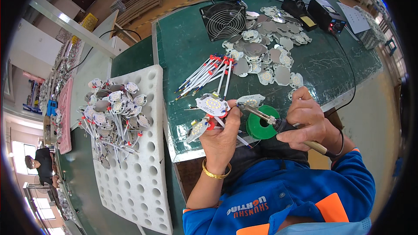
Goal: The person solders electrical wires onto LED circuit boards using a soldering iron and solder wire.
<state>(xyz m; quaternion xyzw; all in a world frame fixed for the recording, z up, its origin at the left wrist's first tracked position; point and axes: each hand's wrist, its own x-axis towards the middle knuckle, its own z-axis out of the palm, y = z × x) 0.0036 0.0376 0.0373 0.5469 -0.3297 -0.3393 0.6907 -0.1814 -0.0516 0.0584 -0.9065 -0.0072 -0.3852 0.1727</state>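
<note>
My left hand [221,141], a bracelet on its wrist, is closed round LED circuit boards with white wires. One round white LED board [212,103] faces up above its fingers; another LED board [198,129] hangs at its left side. My right hand [307,117] grips a soldering iron [285,126] whose metal tip points left, close to my left thumb and the held board. Exact contact of the tip is hidden. Below the iron lies a green solder spool [257,126]. Another LED board [251,100] rests just beyond the tip.
White wires with red ends [209,75] lie in a bundle ahead. Behind them are loose LED boards [265,45], a black fan [224,19] and a black soldering station [326,15]. At left, a white foam tray [146,187] carries wired boards [114,109]. A person [43,165] stands far left.
</note>
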